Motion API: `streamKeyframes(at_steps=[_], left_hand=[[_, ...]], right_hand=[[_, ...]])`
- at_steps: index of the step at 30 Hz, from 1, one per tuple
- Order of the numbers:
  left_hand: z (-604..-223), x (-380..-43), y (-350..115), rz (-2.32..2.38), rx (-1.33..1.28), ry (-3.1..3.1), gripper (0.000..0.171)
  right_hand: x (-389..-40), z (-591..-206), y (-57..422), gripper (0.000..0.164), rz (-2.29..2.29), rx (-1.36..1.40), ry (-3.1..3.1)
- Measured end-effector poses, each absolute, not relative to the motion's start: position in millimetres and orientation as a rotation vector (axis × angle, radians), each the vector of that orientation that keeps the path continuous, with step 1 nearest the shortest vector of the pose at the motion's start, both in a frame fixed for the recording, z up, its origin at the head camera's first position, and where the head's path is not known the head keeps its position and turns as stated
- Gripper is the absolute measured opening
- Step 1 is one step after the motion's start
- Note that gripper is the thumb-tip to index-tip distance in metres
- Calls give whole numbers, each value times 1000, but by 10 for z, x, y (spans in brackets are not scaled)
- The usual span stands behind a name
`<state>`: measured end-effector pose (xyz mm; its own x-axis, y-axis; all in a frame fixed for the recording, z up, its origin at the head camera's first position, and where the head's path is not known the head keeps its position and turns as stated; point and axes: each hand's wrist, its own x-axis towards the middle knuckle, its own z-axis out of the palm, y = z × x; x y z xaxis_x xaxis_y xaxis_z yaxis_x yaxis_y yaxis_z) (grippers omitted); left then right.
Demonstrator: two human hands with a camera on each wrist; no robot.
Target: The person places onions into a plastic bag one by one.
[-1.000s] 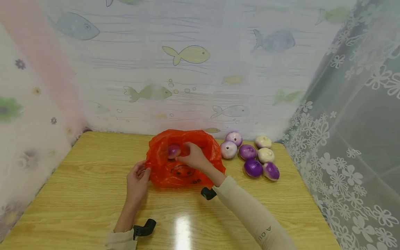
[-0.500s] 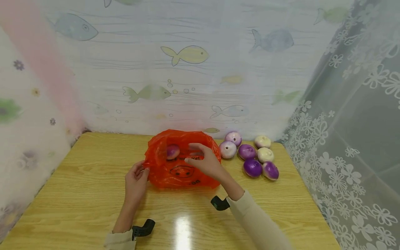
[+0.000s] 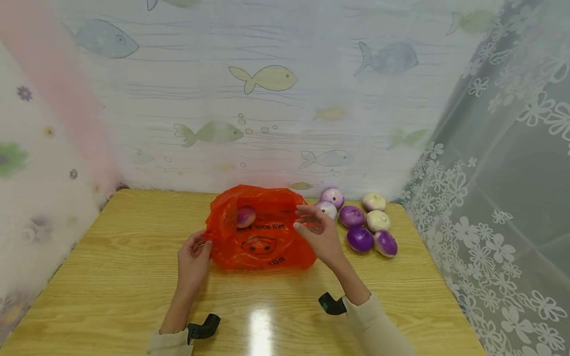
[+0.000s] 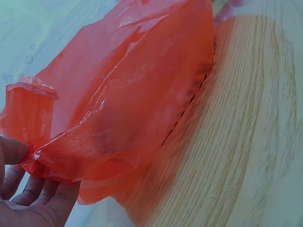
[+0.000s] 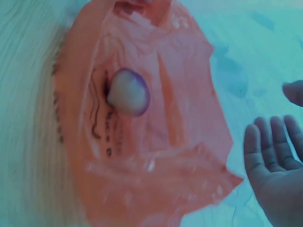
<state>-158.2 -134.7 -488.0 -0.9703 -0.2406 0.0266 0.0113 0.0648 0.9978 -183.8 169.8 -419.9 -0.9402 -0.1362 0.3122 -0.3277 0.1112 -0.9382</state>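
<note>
A red plastic bag (image 3: 262,254) lies on the table with its mouth spread open and black print on it. Inside sits one purple-and-white turnip (image 3: 246,216), also visible as a pale turnip (image 5: 129,92) in the right wrist view. My left hand (image 3: 194,259) pinches the bag's left edge between thumb and fingers, which the left wrist view confirms with the hand (image 4: 40,198) at the gathered plastic. Over the bag's right rim, my right hand (image 3: 321,235) has its fingers spread and holds nothing. It partly covers a pale turnip (image 3: 328,208) behind it.
Several more turnips (image 3: 360,239) cluster at the table's back right, some purple, some cream. The wooden table (image 3: 111,277) meets a fish-patterned curtain (image 3: 267,138) at the back. A lace-flowered curtain (image 3: 498,222) hangs along the right side.
My right hand has moved from beside the turnip in the bag out to the right, toward the bag's right rim. My left hand has kept its hold on the left edge.
</note>
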Motion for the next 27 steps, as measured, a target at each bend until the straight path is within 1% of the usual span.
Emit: streamKeyframes(at_steps=[7,15,23,27], left_hand=[[-4897,-1590,-1354,-2009,232,-2130,33],[-4894,-1585,-1357,-2001,243,-2117,33],[-4889,-1584,-1357,-2004,237,-2107,32],[-4881,-1582,-1355,-2010,229,-2100,33]], right_hand=[[-1778,-4405,1974,33,1964,302,-1977],[-1641,-4751,2367,27,1925,47,-2028],[-1538,-4877,2748,34,1864,-132,-2011],[-1478,-4920,2936,33,1800,-212,-2022]])
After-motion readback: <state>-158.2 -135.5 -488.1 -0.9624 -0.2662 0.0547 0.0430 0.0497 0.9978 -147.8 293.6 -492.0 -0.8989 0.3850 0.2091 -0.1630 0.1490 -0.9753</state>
